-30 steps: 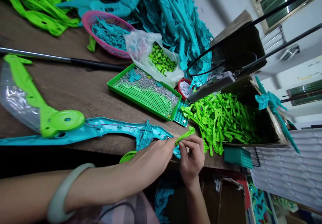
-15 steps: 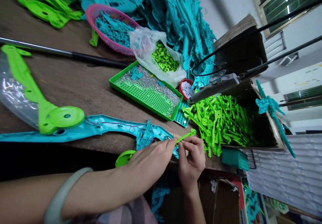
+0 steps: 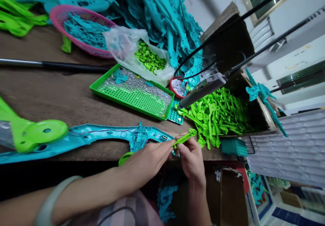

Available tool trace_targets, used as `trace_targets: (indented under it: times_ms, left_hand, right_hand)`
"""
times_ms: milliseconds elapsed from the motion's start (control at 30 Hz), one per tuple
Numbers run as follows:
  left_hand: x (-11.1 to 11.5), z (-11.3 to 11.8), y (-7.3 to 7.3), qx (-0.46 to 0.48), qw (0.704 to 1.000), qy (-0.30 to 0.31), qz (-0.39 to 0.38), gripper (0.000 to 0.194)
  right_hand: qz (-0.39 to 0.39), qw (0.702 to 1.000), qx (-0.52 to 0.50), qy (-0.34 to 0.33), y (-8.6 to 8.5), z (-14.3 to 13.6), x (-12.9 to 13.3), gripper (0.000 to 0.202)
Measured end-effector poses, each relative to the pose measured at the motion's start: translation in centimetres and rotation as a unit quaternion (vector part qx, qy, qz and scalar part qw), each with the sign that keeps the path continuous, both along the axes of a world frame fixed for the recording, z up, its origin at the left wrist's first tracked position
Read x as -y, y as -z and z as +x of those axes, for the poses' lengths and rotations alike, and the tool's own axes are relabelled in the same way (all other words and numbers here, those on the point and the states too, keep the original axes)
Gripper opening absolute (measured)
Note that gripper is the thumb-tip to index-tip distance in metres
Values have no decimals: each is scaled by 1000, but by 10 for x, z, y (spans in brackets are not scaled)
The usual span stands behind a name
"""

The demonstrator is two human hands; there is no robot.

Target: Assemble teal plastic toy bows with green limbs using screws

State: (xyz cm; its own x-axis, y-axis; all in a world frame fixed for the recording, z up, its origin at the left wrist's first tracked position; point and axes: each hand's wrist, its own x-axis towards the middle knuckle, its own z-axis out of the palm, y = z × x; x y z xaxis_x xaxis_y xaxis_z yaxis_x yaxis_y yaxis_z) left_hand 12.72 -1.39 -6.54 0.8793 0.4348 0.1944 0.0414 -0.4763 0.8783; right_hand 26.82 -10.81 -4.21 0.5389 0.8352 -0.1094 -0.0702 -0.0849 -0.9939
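Head view: the left hand [image 3: 152, 160] and right hand [image 3: 193, 163] share a narrow grip on 1 green lever [image 3: 185, 139], its long axis slanting up-right past the fingertips; left of the grip, nearer the left hand, lies the blue shell [image 3: 88, 134].

Pink basket [image 3: 87, 48] of blue pieces [image 3: 85, 31]; black-handled metal rod [image 3: 73, 66]; small teal bin [image 3: 231, 147]
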Motion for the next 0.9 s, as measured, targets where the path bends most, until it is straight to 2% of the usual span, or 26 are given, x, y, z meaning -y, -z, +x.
trace_targets:
  times_ms: [67, 100, 167, 200, 267, 300, 333, 367, 400, 433, 467, 500, 533, 600, 667, 733, 800, 900]
  left_hand:
    - [-15, 8, -7, -22, 998, 53, 16, 38]
    - [-21, 13, -13, -25, 997, 60, 43, 36]
    - [-29, 22, -27, 7, 994, 10, 112, 34]
    - [-28, 27, -34, 38, 989, -39, 138, 38]
    - [-19, 37, -44, 101, 976, -125, 146, 61]
    - [-10, 43, -46, 118, 976, -134, 128, 77]
    - [-1, 48, -44, 123, 981, -112, 100, 91]
    - [9, 53, -40, 115, 989, -65, 67, 99]
    - [18, 58, -33, 95, 995, -10, 38, 96]
    - [25, 62, -25, 69, 997, 36, 22, 84]
    - [29, 65, -16, 41, 997, 59, 26, 66]
    - [30, 67, -6, 8, 997, 56, 51, 50]
    - [29, 66, 2, -31, 994, 37, 95, 39]
    - [21, 59, 16, -119, 971, -1, 206, 32]
    - [11, 47, 25, -186, 941, 7, 281, 35]
    - [3, 31, 31, -187, 931, 41, 310, 38]
    - [-5, 16, 37, -149, 935, 61, 315, 41]
    - [-15, -3, 45, -88, 941, 71, 319, 42]
  right_hand:
    - [10, 999, 36, -24, -6, 12, 5, 21]
    - [28, 997, 63, -33, -10, 16, 7, 18]
    - [92, 985, 146, -10, -24, 21, 14, 13]
    - [133, 970, 202, 31, -33, 20, 18, 13]
    - [206, 911, 321, 154, -55, 16, 25, 14]
    - [236, 872, 370, 218, -66, 14, 27, 13]
    - [263, 833, 405, 271, -77, 13, 30, 12]
    - [290, 799, 424, 313, -87, 14, 31, 11]
    - [314, 775, 427, 345, -94, 18, 32, 12]
    - [332, 762, 416, 369, -99, 24, 32, 12]
    - [337, 766, 390, 384, -100, 34, 32, 12]
    - [322, 789, 352, 387, -97, 46, 32, 11]
    - [288, 826, 303, 379, -90, 59, 32, 9]
    - [178, 910, 182, 327, -64, 84, 30, 12]
    - [71, 961, 59, 262, -27, 99, 28, 24]
    - [13, 977, -33, 212, 10, 102, 25, 34]
    - [-10, 979, -93, 180, 37, 96, 23, 39]
    - [-27, 977, -149, 152, 56, 85, 20, 45]
